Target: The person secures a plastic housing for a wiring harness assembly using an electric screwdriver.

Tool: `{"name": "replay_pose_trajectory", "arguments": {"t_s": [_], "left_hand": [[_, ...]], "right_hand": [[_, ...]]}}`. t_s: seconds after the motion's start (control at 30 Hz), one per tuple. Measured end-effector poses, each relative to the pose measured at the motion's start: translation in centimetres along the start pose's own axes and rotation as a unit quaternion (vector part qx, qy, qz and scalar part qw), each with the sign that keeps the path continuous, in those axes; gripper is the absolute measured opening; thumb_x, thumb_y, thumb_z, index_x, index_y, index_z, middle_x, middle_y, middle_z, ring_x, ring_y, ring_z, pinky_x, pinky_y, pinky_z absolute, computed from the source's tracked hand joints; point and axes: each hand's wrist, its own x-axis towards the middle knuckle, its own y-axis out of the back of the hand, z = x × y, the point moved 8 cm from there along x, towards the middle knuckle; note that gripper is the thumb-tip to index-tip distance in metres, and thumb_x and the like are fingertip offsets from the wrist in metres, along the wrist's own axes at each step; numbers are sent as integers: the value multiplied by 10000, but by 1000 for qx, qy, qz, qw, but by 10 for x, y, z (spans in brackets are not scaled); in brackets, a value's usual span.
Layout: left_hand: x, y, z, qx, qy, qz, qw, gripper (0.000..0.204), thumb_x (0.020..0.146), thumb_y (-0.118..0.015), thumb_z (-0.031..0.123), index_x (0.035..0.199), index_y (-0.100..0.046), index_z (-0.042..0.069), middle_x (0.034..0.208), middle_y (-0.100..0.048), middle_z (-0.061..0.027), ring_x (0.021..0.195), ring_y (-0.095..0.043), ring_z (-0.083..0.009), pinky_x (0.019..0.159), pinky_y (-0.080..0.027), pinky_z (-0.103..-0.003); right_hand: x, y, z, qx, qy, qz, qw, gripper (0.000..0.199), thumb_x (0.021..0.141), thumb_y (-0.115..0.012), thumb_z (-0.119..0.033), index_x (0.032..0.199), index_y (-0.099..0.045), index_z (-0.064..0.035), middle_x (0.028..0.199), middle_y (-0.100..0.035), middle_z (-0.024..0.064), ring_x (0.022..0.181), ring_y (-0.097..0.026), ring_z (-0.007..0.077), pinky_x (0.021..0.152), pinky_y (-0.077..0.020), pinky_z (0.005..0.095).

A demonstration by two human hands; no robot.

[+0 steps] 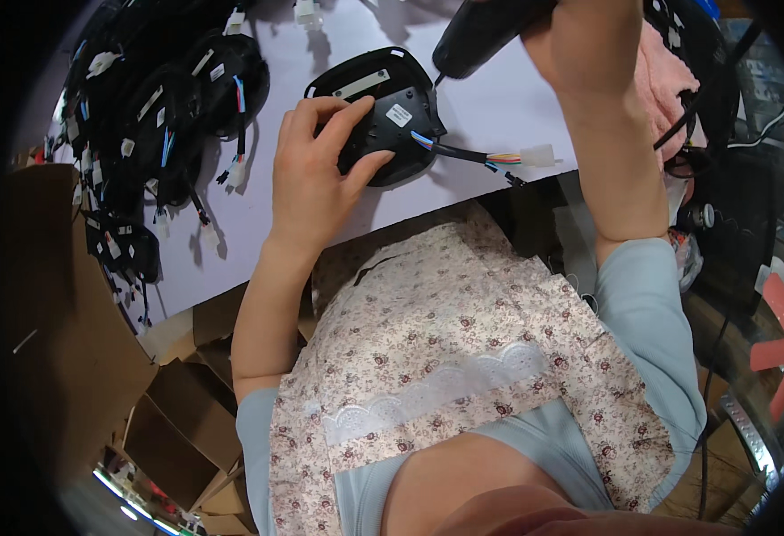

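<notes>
Black housing flat, black power screwdriver at edge

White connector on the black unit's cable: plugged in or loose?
Loose. The white connector ends the cable from the black unit under the left hand, and nothing is joined to its outer end.

The left hand lies with fingers and thumb spread on a rounded black plastic housing on the white bench. The right hand grips a black handheld power screwdriver, its slim bit at the housing's upper right edge; whether they touch is unclear. Coloured wires run from the housing to a white plastic connector. Similar black wired housings crowd the left side; a crumpled pink cloth lies beyond the right forearm.
</notes>
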Motion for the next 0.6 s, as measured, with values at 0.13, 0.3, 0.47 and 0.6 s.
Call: {"name": "replay_pose_trajectory", "arguments": {"t_s": [0.13, 0.3, 0.47, 0.6], "left_hand": [[1, 0, 2, -3, -6, 1, 1000, 576, 728, -888, 161, 1276, -716, 110, 1148, -606, -90, 1027, -598, -249, 898, -507, -348], [1, -1, 2, 9, -3, -3, 1000, 575, 731, -889, 165, 1277, -716, 110, 1154, -605, -88, 1025, -602, -244, 897, -509, -347], [1, 0, 3, 2, -5, 5, 1000, 548, 725, -878, 191, 1236, -714, 82, 1137, -625, -97, 1025, -585, -291, 881, -516, -393], [2, 0, 4, 5, -13, 7, 1000, 546, 727, -877, 196, 1236, -714, 81, 1134, -624, -97, 1024, -585, -293, 879, -514, -396]], "right_hand": [[-11, -7, 7, -26, 33, -47, 998, 119, 899, -744, -77, 944, -674, 8, 750, -667, 44, 590, -626, 102, 548, -508, 236], [-15, -9, 15, -41, 45, -45, 997, 110, 892, -748, -38, 966, -683, 11, 756, -666, 24, 598, -625, 83, 550, -502, 230], [-16, -12, 21, -32, 31, -41, 998, 75, 877, -743, -9, 923, -684, 4, 753, -660, 16, 610, -615, 75, 560, -488, 230], [-12, -20, 31, 7, 77, -81, 994, 63, 857, -725, 29, 865, -677, -12, 749, -642, -7, 635, -590, 63, 579, -466, 241]]}}
